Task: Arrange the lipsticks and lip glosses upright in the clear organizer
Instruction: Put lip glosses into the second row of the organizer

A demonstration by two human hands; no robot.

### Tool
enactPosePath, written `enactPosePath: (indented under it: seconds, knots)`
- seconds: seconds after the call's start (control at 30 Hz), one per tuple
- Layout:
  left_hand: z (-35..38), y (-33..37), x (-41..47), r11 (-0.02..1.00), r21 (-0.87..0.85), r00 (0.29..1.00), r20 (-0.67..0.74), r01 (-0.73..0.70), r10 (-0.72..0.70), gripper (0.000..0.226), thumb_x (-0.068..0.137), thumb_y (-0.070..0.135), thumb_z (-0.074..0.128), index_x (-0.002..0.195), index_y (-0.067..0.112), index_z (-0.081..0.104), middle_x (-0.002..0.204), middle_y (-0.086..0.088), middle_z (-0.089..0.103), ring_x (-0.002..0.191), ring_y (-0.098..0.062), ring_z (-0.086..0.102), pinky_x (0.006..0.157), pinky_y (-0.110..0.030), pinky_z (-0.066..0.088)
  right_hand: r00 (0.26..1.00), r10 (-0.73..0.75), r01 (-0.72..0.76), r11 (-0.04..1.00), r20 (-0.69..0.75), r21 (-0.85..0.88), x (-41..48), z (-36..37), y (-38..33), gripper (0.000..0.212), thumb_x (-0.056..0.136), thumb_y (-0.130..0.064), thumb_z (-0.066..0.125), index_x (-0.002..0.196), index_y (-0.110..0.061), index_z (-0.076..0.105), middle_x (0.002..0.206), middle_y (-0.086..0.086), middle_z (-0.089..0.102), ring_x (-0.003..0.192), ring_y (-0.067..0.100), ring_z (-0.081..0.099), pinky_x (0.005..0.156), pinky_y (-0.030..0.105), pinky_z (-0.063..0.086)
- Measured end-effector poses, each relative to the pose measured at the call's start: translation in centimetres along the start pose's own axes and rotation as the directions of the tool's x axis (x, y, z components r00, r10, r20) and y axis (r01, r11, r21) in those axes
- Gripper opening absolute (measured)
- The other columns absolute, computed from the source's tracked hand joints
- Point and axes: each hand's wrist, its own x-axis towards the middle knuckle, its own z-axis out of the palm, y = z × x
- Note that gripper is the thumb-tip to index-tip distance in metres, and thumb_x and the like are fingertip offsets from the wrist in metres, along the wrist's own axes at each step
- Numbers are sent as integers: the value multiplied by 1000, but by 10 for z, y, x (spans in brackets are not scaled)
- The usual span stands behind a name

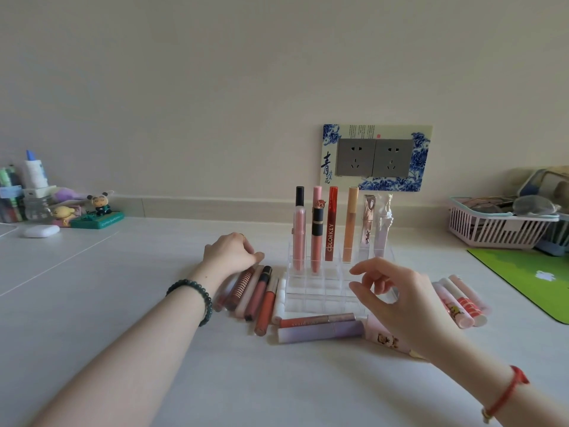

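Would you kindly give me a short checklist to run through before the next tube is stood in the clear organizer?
1. Slots free in the clear organizer: the front rows look empty: ok.
2. Stance of the back-row tubes: all stand upright: ok.
3. The right hand free: open, holds nothing: ok.
4. The left hand gripping a tube: its fingertips are at the tubes lying left of the organizer: cannot tell.
5. Everything stowed: the purple tube in front and others at the right lie flat on the desk: not ok.
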Motion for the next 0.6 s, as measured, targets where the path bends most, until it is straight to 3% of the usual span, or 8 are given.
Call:
enactPosePath:
  seconds: [0.23, 0.43, 0.6]
  knots:
    - [7, -2, 9, 1000, 14, 1000, 19, 18, -18, 9, 76, 38, 62, 78, 29, 59, 82, 12, 54, 87, -16, 50, 90, -31, 38, 1000, -13, 13, 1000, -1, -24, 0, 1, 0, 21, 77, -25, 66, 84, -41, 54, 64, -20, 56, 67, 1, 55, 63, 9, 41]
    - [11, -1, 11, 995, -67, 997, 45, 70, -67, 9, 76, 33, 63, 82, 27, 63, 88, 8, 60, 98, -19, 57, 93, -34, 42, 1000, -26, 26, 999, -10, -45, 0, 0, 0, 20, 77, -25, 65, 84, -40, 54, 64, -23, 55, 70, -1, 56, 62, 6, 41]
    - [7, 1, 8, 972, -196, 991, 44, 129, -123, 6, 72, 24, 66, 77, 23, 62, 91, 3, 68, 95, -22, 61, 92, -36, 47, 999, -34, 34, 999, -7, -42, 0, 1, 0, 18, 78, -23, 64, 86, -37, 57, 63, -25, 53, 81, -3, 53, 66, 3, 41]
